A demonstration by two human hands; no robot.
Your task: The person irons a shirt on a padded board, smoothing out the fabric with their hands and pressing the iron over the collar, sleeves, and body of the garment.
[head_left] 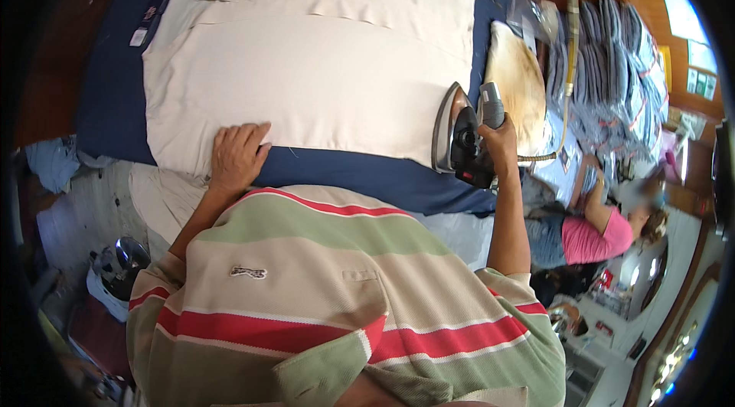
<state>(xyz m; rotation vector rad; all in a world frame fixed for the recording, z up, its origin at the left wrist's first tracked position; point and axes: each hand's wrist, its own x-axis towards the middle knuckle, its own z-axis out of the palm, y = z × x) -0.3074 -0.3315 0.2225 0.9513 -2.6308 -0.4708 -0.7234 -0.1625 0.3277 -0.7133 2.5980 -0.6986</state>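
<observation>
A cream garment lies spread over a table with a dark blue cover. My left hand rests flat on its near left edge, fingers spread. At the near right corner of the cloth, my right hand is closed round the grey handle of an iron. The iron's soleplate edge faces the cloth, and its front points away from me. From the iron's rear a hose runs to the right and up. Whether the soleplate presses on the cloth cannot be made out.
Right of the garment lies a scorched cream pad. Beyond it stand stacks of folded grey garments in clear plastic. A person in a pink top works at the right. A dark tag lies at the table's left.
</observation>
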